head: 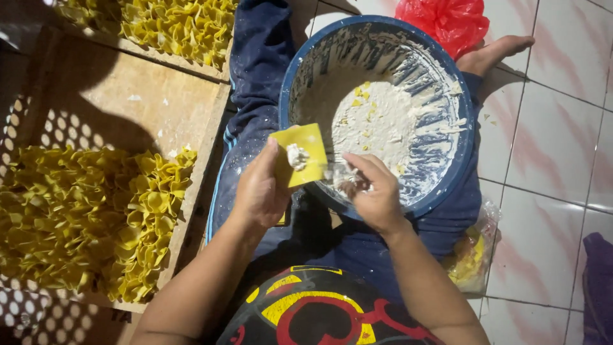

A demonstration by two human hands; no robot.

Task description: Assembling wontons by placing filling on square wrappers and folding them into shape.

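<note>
While left hand [258, 191] cups square yellow wrapper [300, 153], pasty filling [297, 156] dabbed

purple cloth [599, 287] cut off, right fingertips [350, 185] blurred

L hand [258, 191] palm up, fingers cupped; R hand [373, 191] fingertips pinched, prob. closed grip.

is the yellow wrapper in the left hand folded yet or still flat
Still flat: the yellow wrapper lies spread on the left hand, a dab of white filling exposed on top.
</note>
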